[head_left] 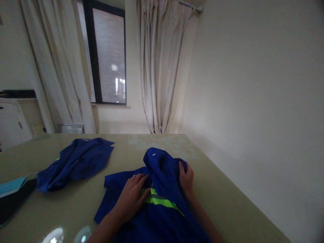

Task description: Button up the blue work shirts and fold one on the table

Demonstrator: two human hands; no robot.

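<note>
A blue garment (162,172) with a bright yellow-green stripe and a grey band lies bunched on the table in front of me, its upper part raised in a fold. My left hand (133,195) rests on the garment beside the stripe, fingers bent at the fold, and whether they pinch cloth is hidden. On the right, my right hand (186,177) is closed on the garment's edge, thumb in front. A second blue garment (78,162) lies crumpled farther left, touched by neither hand.
The pale green table (217,189) runs along a wall on the right. At the left edge lie a light-blue mask (11,186) and a black item (16,202). Behind stand curtains (162,67), a window and a white cabinet (17,121).
</note>
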